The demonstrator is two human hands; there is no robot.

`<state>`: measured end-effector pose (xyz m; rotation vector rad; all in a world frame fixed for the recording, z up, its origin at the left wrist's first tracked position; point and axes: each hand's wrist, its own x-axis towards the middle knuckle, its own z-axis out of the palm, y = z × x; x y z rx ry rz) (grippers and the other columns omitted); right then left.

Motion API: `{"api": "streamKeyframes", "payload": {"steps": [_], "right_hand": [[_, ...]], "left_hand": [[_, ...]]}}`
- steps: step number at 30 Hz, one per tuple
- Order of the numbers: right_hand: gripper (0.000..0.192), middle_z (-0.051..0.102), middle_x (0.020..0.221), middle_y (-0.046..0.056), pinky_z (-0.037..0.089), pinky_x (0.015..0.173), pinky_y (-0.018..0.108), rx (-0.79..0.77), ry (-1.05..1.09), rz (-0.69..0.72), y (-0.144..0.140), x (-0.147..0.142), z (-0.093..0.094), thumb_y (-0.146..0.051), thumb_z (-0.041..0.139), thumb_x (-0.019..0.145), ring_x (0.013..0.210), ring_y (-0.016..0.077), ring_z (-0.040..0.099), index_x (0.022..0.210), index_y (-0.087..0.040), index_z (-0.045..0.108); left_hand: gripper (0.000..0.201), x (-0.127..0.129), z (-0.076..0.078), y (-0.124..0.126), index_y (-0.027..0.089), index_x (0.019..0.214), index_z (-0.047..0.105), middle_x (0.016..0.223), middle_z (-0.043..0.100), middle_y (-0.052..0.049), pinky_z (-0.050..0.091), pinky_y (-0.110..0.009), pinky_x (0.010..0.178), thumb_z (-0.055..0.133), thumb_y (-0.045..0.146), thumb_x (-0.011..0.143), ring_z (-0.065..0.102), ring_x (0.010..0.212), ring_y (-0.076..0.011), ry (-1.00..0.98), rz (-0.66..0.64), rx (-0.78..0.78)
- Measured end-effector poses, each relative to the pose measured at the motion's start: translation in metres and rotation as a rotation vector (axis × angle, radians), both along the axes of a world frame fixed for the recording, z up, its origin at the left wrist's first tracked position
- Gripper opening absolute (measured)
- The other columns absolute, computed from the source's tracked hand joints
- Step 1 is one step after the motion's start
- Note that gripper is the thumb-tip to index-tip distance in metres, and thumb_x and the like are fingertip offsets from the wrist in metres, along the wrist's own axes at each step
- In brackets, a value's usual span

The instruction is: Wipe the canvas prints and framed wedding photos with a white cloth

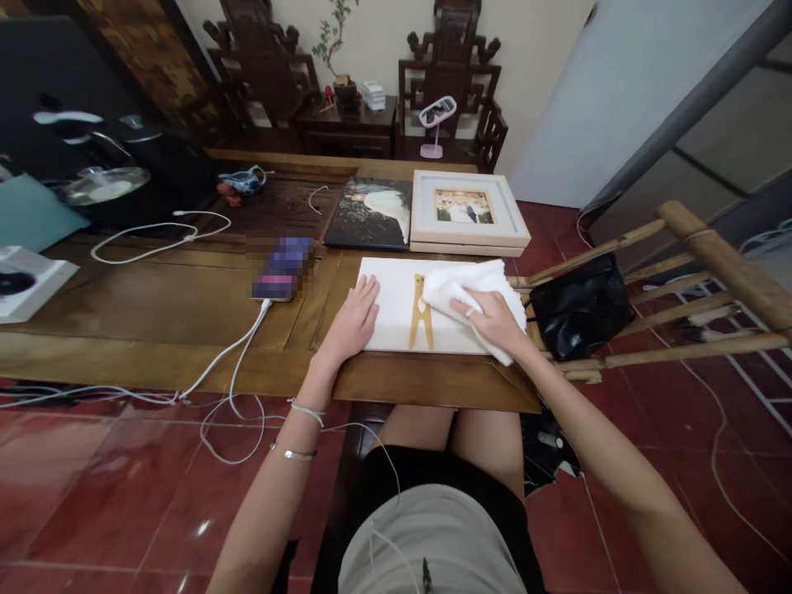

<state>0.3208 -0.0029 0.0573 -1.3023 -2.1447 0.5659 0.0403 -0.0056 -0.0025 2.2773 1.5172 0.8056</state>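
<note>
A white rectangular panel [393,301] lies flat at the table's near edge. Over its middle runs a yellowish A-shaped piece [421,322] with two legs pointing toward me; it looks like a photo-frame stand. My left hand [357,318] rests on the panel's left edge, fingers stretched out and holding nothing. A white cloth [461,285] covers the panel's right part and reaches the A-shaped piece. My right hand [493,318] grips this cloth and presses it down; part of the fingers is hidden in its folds.
Behind the panel lie a dark photo print [371,216] and a light wooden picture frame [470,210]. A phone [281,268] with a white charging cable [247,338] sits to the left. A black bag [582,305] is on the bamboo chair [674,313] at right.
</note>
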Motion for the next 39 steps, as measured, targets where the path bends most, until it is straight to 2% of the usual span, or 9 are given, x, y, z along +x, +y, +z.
{"api": "streamKeyframes", "payload": {"steps": [4, 7, 10, 13, 19, 24, 32, 36, 39], "right_hand": [[0.032, 0.067, 0.07, 0.004, 0.039, 0.064, 0.028, -0.057, -0.04, 0.153, -0.058, 0.009, 0.011, -0.039, 0.049, 0.093, 0.063, 0.0186, 0.059, 0.075, -0.019, 0.066], [0.028, 0.07, 0.075, 0.003, 0.042, 0.067, 0.028, -0.149, -0.059, 0.253, -0.076, 0.018, 0.025, -0.039, 0.052, 0.092, 0.067, 0.0189, 0.061, 0.077, -0.021, 0.068], [0.029, 0.071, 0.08, 0.003, 0.044, 0.072, 0.03, -0.245, -0.022, 0.288, -0.058, 0.024, 0.029, -0.044, 0.055, 0.089, 0.073, 0.0211, 0.062, 0.079, -0.021, 0.069], [0.034, 0.071, 0.083, 0.003, 0.045, 0.074, 0.032, -0.286, 0.098, 0.156, -0.016, 0.02, 0.02, -0.049, 0.054, 0.086, 0.077, 0.0236, 0.062, 0.078, -0.019, 0.068], [0.037, 0.072, 0.095, 0.007, 0.044, 0.081, 0.036, -0.142, 0.208, -0.062, 0.044, -0.023, 0.002, -0.049, 0.049, 0.089, 0.09, 0.0272, 0.063, 0.085, -0.017, 0.068], [0.031, 0.071, 0.106, 0.01, 0.044, 0.088, 0.038, -0.005, -0.012, 0.108, 0.015, -0.05, 0.002, -0.036, 0.046, 0.092, 0.097, 0.0281, 0.064, 0.102, -0.017, 0.069], [0.026, 0.071, 0.11, 0.008, 0.047, 0.089, 0.037, -0.013, -0.056, 0.461, -0.061, -0.035, 0.011, -0.028, 0.049, 0.093, 0.105, 0.0259, 0.064, 0.108, -0.022, 0.07], [0.027, 0.073, 0.091, 0.005, 0.048, 0.075, 0.032, -0.086, -0.012, 0.446, -0.034, -0.031, 0.014, -0.036, 0.051, 0.093, 0.078, 0.0206, 0.066, 0.098, -0.019, 0.071], [0.033, 0.073, 0.093, 0.007, 0.047, 0.079, 0.033, -0.1, 0.011, 0.346, 0.007, -0.037, 0.013, -0.041, 0.049, 0.094, 0.08, 0.0222, 0.066, 0.092, -0.016, 0.071]], "left_hand": [[0.051, 0.0, -0.001, 0.0, 0.01, 0.144, 0.037, 0.154, 0.033, -0.016, 0.021, -0.049, 0.118, 0.028, 0.027, 0.098, 0.022, 0.146, -0.0251, 0.006, 0.001, -0.006], [0.05, -0.001, -0.001, 0.001, 0.009, 0.143, 0.039, 0.152, 0.036, -0.016, 0.023, -0.047, 0.119, 0.029, 0.028, 0.097, 0.026, 0.144, -0.0241, 0.006, -0.002, 0.005], [0.049, -0.003, -0.001, 0.002, 0.01, 0.14, 0.043, 0.15, 0.04, -0.015, 0.025, -0.046, 0.118, 0.032, 0.029, 0.096, 0.031, 0.143, -0.0235, -0.01, 0.005, 0.025], [0.048, -0.004, -0.002, 0.003, 0.014, 0.14, 0.044, 0.15, 0.041, -0.012, 0.026, -0.047, 0.118, 0.034, 0.028, 0.096, 0.032, 0.142, -0.0233, -0.035, 0.011, 0.027], [0.05, -0.005, -0.004, 0.005, 0.012, 0.141, 0.042, 0.152, 0.038, -0.013, 0.025, -0.047, 0.119, 0.033, 0.03, 0.095, 0.031, 0.143, -0.0241, -0.057, 0.008, -0.011], [0.051, -0.004, -0.007, 0.005, 0.014, 0.143, 0.041, 0.154, 0.035, -0.012, 0.023, -0.046, 0.119, 0.032, 0.03, 0.095, 0.028, 0.144, -0.0238, -0.064, 0.017, -0.002], [0.05, -0.003, -0.008, 0.006, 0.013, 0.142, 0.042, 0.153, 0.037, -0.011, 0.024, -0.047, 0.119, 0.031, 0.03, 0.096, 0.03, 0.143, -0.0232, -0.033, 0.003, 0.041], [0.05, -0.002, -0.007, 0.005, 0.011, 0.141, 0.043, 0.152, 0.038, -0.013, 0.024, -0.044, 0.119, 0.031, 0.03, 0.096, 0.031, 0.143, -0.0233, -0.031, 0.009, 0.04], [0.051, -0.002, -0.005, 0.005, 0.008, 0.14, 0.043, 0.151, 0.038, -0.015, 0.024, -0.043, 0.119, 0.031, 0.03, 0.095, 0.031, 0.143, -0.0241, -0.02, 0.014, 0.025]]}}
